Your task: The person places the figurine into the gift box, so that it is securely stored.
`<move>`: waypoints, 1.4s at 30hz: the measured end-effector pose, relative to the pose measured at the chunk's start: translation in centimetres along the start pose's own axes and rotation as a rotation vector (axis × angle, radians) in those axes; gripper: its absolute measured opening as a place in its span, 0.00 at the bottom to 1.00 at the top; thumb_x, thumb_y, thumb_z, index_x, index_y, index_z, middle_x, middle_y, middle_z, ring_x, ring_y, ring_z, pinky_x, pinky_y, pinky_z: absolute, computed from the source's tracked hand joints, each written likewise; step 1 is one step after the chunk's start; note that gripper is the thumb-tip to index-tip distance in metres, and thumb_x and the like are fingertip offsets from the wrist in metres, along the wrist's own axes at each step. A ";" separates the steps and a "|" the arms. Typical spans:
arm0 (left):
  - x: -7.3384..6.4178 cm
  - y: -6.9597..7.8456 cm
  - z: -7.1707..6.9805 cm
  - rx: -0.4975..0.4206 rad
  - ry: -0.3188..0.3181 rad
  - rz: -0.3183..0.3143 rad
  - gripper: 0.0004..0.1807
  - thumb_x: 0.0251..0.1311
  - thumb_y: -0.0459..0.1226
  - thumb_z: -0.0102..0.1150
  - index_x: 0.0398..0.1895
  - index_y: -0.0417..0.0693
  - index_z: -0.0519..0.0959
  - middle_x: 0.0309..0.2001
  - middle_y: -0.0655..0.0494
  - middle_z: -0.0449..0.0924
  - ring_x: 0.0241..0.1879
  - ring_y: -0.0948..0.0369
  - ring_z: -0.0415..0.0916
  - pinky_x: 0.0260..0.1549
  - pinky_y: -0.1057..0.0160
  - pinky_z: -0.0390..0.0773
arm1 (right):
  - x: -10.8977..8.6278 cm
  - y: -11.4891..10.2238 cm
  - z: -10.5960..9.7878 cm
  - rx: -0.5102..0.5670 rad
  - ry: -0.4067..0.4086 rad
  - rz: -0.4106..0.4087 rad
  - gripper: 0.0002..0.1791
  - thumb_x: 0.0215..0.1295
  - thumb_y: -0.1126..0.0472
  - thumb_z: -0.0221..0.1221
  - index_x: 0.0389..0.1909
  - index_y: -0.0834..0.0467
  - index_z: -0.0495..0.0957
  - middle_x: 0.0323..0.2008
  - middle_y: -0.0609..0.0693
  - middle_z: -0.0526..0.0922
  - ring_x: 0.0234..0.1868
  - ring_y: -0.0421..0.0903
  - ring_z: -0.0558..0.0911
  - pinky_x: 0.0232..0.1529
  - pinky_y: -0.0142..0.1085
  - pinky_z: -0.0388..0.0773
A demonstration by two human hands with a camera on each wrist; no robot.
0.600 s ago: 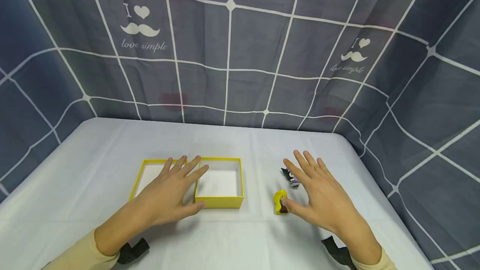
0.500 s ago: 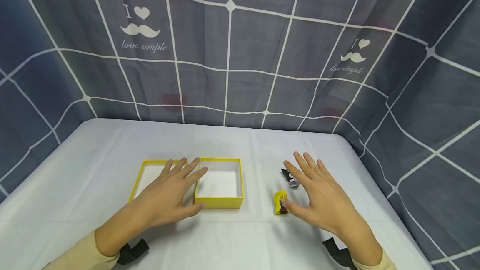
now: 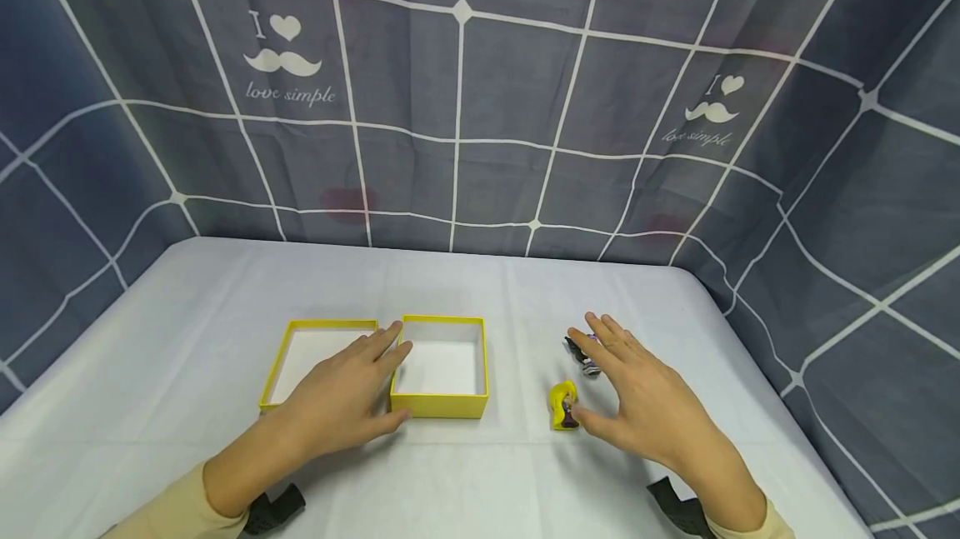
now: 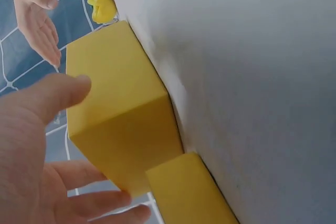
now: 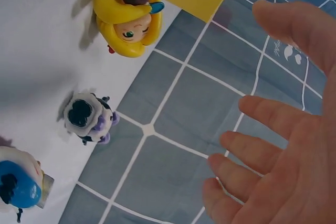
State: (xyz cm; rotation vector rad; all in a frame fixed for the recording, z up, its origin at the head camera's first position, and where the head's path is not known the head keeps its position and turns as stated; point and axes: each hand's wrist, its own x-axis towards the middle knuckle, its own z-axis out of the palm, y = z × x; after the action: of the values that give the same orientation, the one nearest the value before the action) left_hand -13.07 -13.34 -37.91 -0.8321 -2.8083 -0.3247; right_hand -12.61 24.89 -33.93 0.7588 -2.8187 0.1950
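Observation:
My left hand (image 3: 337, 406) hovers over the gap between a yellow box (image 3: 438, 406) with a white inside and a shallower yellow box part (image 3: 279, 364). Its fingers are extended, and in the left wrist view the thumb lies in front of the box's side; whether it touches cannot be told. My right hand (image 3: 648, 406) is held open beside a yellow-haired figurine (image 5: 128, 19) and a small grey, black and purple figurine (image 5: 86, 116). Its fingers hold nothing. A blue-and-white figurine (image 5: 21, 184) shows in the right wrist view and is hidden in the head view.
A white cloth covers the table (image 3: 480, 489). A grey curtain (image 3: 495, 106) with white grid lines stands behind it and at both sides. Black wrist straps (image 3: 275, 510) sit by the beige sleeves (image 3: 176, 514).
The left fingers have come closer together and dipped a little. The right fingers have lowered slightly and closed up, and the thumb has shifted right, off the yellow-haired figurine. Boxes and figurines stay put.

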 end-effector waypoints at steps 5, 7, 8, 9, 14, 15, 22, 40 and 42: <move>0.2 0.2 0.2 -0.024 -0.005 -0.028 0.43 0.52 0.56 0.67 0.66 0.39 0.71 0.71 0.41 0.60 0.62 0.43 0.69 0.51 0.46 0.76 | -0.1 0.1 0.5 0.033 0.003 0.023 0.50 0.47 0.40 0.70 0.73 0.44 0.62 0.73 0.48 0.59 0.69 0.50 0.65 0.49 0.53 0.77; 0.2 0.3 0.3 -0.042 -0.011 -0.039 0.43 0.53 0.56 0.68 0.66 0.39 0.70 0.71 0.41 0.59 0.61 0.45 0.71 0.47 0.48 0.78 | 0.0 0.2 0.6 0.041 0.004 0.026 0.50 0.47 0.40 0.70 0.73 0.45 0.62 0.73 0.48 0.61 0.66 0.50 0.70 0.46 0.53 0.78; 0.2 0.3 0.3 -0.052 -0.014 -0.045 0.43 0.53 0.55 0.68 0.66 0.38 0.70 0.71 0.41 0.59 0.59 0.46 0.73 0.45 0.49 0.79 | 0.0 0.2 0.7 0.046 0.002 0.027 0.50 0.47 0.40 0.70 0.72 0.45 0.63 0.72 0.48 0.61 0.65 0.51 0.71 0.46 0.53 0.78; 0.2 0.3 0.3 -0.062 -0.016 -0.053 0.43 0.53 0.55 0.68 0.66 0.38 0.70 0.71 0.41 0.59 0.57 0.47 0.75 0.43 0.50 0.80 | 0.0 0.3 0.7 0.051 0.001 0.027 0.50 0.46 0.40 0.70 0.72 0.46 0.63 0.72 0.49 0.62 0.64 0.51 0.72 0.46 0.53 0.78; 0.3 0.4 0.4 -0.115 -0.027 -0.077 0.43 0.54 0.53 0.69 0.67 0.37 0.69 0.72 0.40 0.58 0.50 0.49 0.80 0.40 0.52 0.81 | 0.3 0.6 1.1 0.084 -0.007 0.019 0.49 0.46 0.41 0.71 0.71 0.49 0.65 0.70 0.48 0.66 0.64 0.50 0.72 0.51 0.51 0.77; 0.3 0.5 0.4 -0.124 -0.029 -0.080 0.43 0.54 0.53 0.69 0.67 0.36 0.69 0.72 0.40 0.58 0.51 0.49 0.80 0.41 0.52 0.81 | 0.3 0.7 1.2 0.094 -0.011 0.017 0.49 0.45 0.41 0.71 0.71 0.49 0.65 0.69 0.48 0.67 0.64 0.49 0.72 0.52 0.50 0.76; 0.4 0.5 0.4 -0.150 -0.029 -0.081 0.43 0.54 0.52 0.69 0.67 0.35 0.68 0.72 0.38 0.56 0.56 0.48 0.76 0.46 0.51 0.79 | 0.5 1.1 1.6 0.208 -0.052 0.020 0.48 0.44 0.45 0.73 0.69 0.52 0.68 0.65 0.43 0.72 0.62 0.44 0.73 0.59 0.46 0.72; 0.4 0.4 0.5 -0.162 -0.026 -0.074 0.43 0.54 0.51 0.70 0.67 0.35 0.67 0.72 0.38 0.56 0.55 0.48 0.76 0.45 0.51 0.79 | 0.3 3.1 3.6 0.602 -0.182 0.101 0.42 0.42 0.56 0.78 0.62 0.56 0.75 0.60 0.48 0.78 0.60 0.47 0.76 0.59 0.41 0.72; 0.4 0.4 0.5 -0.163 -0.023 -0.068 0.43 0.54 0.51 0.70 0.67 0.35 0.67 0.72 0.38 0.56 0.56 0.48 0.76 0.46 0.51 0.79 | 0.2 3.2 3.7 0.636 -0.207 0.115 0.43 0.41 0.55 0.78 0.62 0.57 0.74 0.60 0.48 0.77 0.61 0.47 0.75 0.59 0.39 0.71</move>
State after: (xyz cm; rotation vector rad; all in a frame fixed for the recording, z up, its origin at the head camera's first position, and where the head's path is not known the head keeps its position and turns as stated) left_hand -13.22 -12.69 -38.21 -0.7774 -2.8662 -0.5642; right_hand -15.08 26.88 -37.73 0.7602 -3.0073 1.1302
